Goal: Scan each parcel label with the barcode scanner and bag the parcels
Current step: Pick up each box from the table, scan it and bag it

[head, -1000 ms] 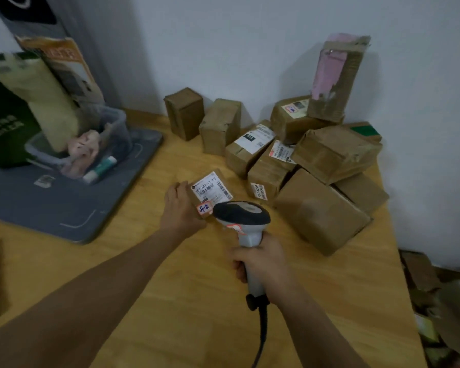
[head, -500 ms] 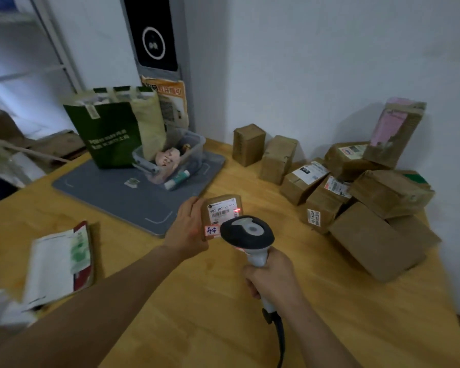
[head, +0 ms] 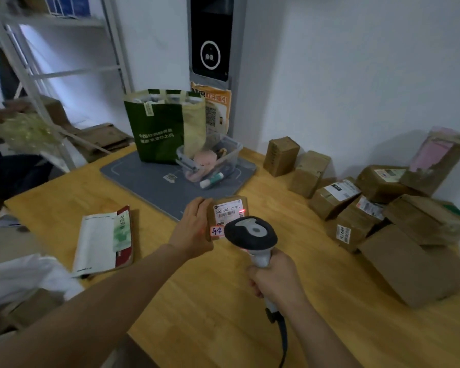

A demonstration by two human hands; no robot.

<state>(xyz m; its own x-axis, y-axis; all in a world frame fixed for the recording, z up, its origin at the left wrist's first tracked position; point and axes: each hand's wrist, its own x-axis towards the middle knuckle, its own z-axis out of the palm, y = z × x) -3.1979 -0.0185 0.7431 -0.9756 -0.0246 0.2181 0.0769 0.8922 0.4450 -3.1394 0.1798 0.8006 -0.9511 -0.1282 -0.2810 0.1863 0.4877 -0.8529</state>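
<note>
Item in hand: one small brown cardboard parcel [head: 229, 216] with a white printed label [head: 228, 210] and a small red-edged handwritten sticker [head: 217, 230]. I held it upright above the wooden tabletop [head: 210, 314], label facing me, my left hand [head: 194, 229] closed round its left side, fingers behind it and out of view. A red scan dot sat on the label's right edge, so I judged the scan of this parcel to be under way, not confirmed.

Tool: one black-headed, grey-handled corded barcode scanner [head: 251, 235], my right hand [head: 276, 281] wrapped tight round its handle. Its head sat just in front of and below the parcel, nose toward the label, covering the parcel's lower right corner from my view; I could not tell whether the two touched.

Bagging: not yet done for this parcel. One green and cream open-topped carrier bag [head: 160, 128] stood on a grey mat [head: 144, 179] beyond the parcel, well apart from my left hand, with something pale showing at its mouth; whether that was parcels I could not tell.

Stock outstanding: a heap of brown cardboard parcels [head: 383, 208] against the white wall to my right, several with labels showing, none in a bag. By my reckoning most of the job was left.
</note>
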